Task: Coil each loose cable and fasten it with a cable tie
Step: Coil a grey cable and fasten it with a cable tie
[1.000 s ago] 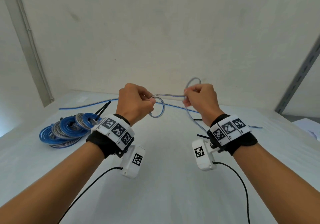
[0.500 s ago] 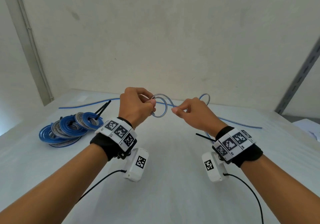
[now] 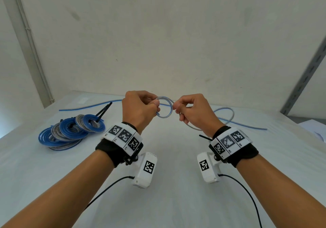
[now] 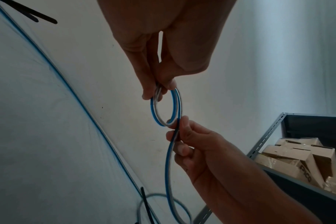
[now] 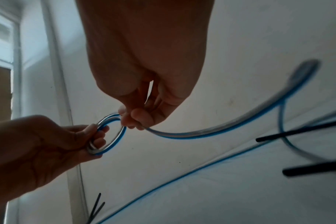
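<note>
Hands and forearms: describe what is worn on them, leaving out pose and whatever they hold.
Both forearms are bare, with no sleeves or gloves on the left hand or right hand. Each wrist carries a black fabric wristband topped by a white band of three black-and-white square markers. Under each wrist hangs a white camera housing bearing one marker, with a thin black cable trailing back.

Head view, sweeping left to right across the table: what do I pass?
Pile of coiled cables → black cable ties → left hand → cable loop → right hand → loose cable tail.

Two hands point(image 3: 139, 107) point(image 3: 192, 111), two loose cables point(image 3: 164, 107) point(image 3: 84, 106).
</note>
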